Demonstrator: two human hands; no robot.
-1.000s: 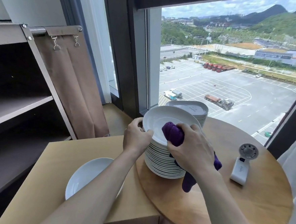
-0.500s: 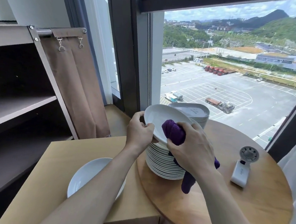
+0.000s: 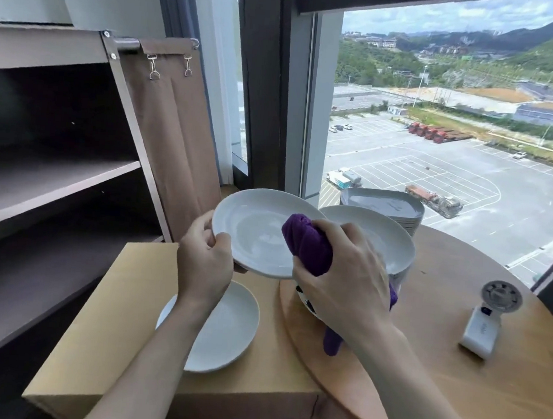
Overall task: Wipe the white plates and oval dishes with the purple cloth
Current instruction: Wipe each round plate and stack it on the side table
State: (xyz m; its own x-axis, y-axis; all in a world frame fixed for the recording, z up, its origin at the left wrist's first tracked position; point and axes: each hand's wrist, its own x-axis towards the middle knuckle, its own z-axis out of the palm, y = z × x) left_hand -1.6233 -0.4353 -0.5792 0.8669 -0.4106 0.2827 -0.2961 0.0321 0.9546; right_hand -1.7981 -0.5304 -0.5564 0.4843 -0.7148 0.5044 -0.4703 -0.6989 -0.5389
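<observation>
I see the left hand (image 3: 206, 263) pinching the plate (image 3: 253, 234) at its left rim, thumb on top. The right hand (image 3: 345, 279) is balled round the cloth (image 3: 309, 241), which sits on the plate's right side; I judge the wipe sweeps leftward

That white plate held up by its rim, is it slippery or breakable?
The plate looks glossy, so probably slippery; the left hand grips only its rim. It seems stiff ceramic, likely to break if dropped. One hand holding it suggests moderate weight.
</observation>
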